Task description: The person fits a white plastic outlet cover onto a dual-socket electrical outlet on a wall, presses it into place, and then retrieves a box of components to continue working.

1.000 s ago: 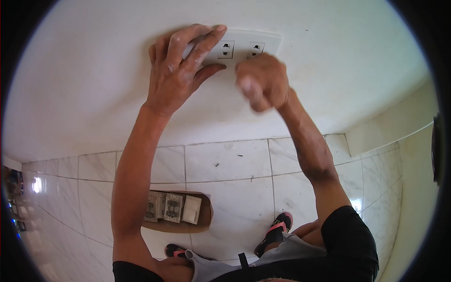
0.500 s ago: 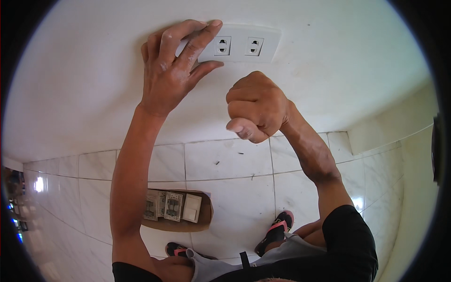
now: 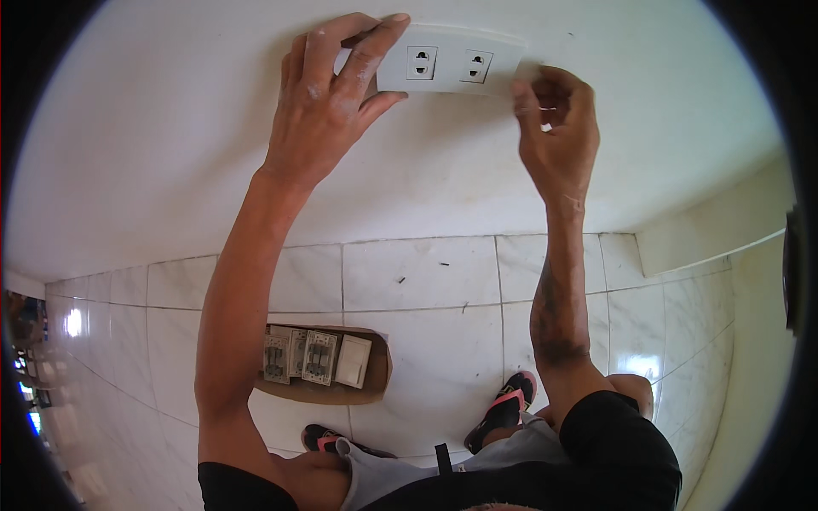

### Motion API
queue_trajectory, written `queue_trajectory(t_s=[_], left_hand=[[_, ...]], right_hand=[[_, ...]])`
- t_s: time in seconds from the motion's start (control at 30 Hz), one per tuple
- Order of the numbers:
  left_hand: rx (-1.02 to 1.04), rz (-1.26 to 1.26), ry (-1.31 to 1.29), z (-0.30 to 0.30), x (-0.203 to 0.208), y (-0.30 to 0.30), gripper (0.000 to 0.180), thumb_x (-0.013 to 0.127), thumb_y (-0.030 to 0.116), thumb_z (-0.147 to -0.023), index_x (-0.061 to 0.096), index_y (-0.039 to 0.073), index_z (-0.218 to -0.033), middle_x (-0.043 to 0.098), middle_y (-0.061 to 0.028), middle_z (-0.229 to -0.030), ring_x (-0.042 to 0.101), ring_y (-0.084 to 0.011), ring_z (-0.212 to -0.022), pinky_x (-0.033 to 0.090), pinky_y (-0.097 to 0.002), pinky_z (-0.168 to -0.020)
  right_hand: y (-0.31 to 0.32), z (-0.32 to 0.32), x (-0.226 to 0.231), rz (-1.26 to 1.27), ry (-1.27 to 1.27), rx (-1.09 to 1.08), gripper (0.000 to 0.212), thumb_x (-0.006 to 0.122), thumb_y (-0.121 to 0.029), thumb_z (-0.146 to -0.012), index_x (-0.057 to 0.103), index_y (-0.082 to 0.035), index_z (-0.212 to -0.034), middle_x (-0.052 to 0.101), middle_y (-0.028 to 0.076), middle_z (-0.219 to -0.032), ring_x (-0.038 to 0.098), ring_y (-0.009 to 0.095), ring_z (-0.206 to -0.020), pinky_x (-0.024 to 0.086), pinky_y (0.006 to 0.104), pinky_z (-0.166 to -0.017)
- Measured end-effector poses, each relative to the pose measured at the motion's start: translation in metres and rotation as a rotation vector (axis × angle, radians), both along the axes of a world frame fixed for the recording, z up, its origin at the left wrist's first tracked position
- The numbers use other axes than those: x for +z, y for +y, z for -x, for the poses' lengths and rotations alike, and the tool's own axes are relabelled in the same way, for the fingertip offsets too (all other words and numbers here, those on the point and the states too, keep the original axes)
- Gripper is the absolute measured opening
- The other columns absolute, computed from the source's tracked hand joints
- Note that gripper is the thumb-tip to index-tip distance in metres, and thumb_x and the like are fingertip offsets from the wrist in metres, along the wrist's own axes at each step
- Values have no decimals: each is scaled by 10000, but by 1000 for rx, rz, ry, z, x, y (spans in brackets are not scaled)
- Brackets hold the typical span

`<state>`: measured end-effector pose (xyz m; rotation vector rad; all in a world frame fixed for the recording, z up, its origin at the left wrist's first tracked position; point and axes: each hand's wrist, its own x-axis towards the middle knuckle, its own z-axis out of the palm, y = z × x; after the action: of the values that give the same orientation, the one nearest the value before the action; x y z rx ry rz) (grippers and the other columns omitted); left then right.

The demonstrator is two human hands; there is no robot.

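A long white outlet plate (image 3: 447, 61) with two socket inserts sits against the white wall at the top of the view. My left hand (image 3: 328, 89) spans its left end. The fingers lie along the top edge and the thumb presses at the lower edge, covering that end of the plate. At the right end is my right hand (image 3: 558, 119), fingers curled and thumb bent toward the plate's lower right corner. Its fingertips are smeared by motion, so whether they touch the plate cannot be made out.
On the tiled floor (image 3: 426, 341) below stands an open brown cardboard box (image 3: 379, 383) with several switch and socket parts (image 3: 319, 358). Small dark scraps (image 3: 444, 264) lie near the wall's foot. My sandalled feet (image 3: 507, 409) are beside the box. A ledge (image 3: 707, 213) juts out at right.
My right hand has moved up and right, from a fist below the plate to its right end. My left hand stays on the plate's left end. The view has shifted slightly.
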<state>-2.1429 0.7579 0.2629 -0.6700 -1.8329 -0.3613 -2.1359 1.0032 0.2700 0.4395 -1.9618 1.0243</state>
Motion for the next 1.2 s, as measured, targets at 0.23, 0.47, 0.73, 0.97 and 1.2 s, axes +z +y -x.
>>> queue_trajectory(t_s=[0.23, 0.47, 0.73, 0.97, 1.2], left_hand=[[5, -38, -73, -4, 6, 5, 752, 917, 93, -663, 574, 159, -1329, 485, -59, -1251, 556, -254, -1107, 495, -414, -969], [-61, -33, -82, -18, 5, 8, 714, 900, 6, -686, 559, 93, -1307, 463, -118, -1257, 529, -304, -1119, 571, -382, -871], [-275, -40, -74, -42, -11, 23, 580, 778, -105, -760, 561, 98, -1258, 550, -80, -1131, 640, -278, -953, 590, -351, -711], [-305, 40, -140, -50, -35, 6, 451, 734, -199, -707, 662, 65, -1065, 612, -77, -1048, 649, -260, -950, 568, -342, -694], [-237, -35, -111, -37, -38, 7, 339, 723, -141, -703, 670, 77, -957, 600, -50, -1046, 628, -263, -981, 570, -372, -741]], right_hand=[[-23, -11, 0, -15, -176, -4, 372, 788, -195, -896, 616, 28, -1140, 638, 138, -1098, 656, 200, -794, 553, 331, -721], [-17, -13, 2, 109, -261, 121, 305, 754, -160, -920, 636, 14, -1141, 661, 132, -1080, 676, 195, -835, 556, 326, -735], [8, -8, 1, 178, -332, 286, 244, 723, -87, -925, 638, 6, -1134, 684, 111, -1068, 693, 191, -936, 572, 311, -794], [28, 3, -19, -101, -144, 404, 299, 676, 92, -866, 621, -32, -1132, 652, 79, -1148, 704, 220, -980, 594, 322, -853], [23, 7, -28, -108, -20, 327, 255, 637, 122, -878, 614, -38, -1076, 634, 98, -1163, 704, 238, -950, 612, 332, -825]])
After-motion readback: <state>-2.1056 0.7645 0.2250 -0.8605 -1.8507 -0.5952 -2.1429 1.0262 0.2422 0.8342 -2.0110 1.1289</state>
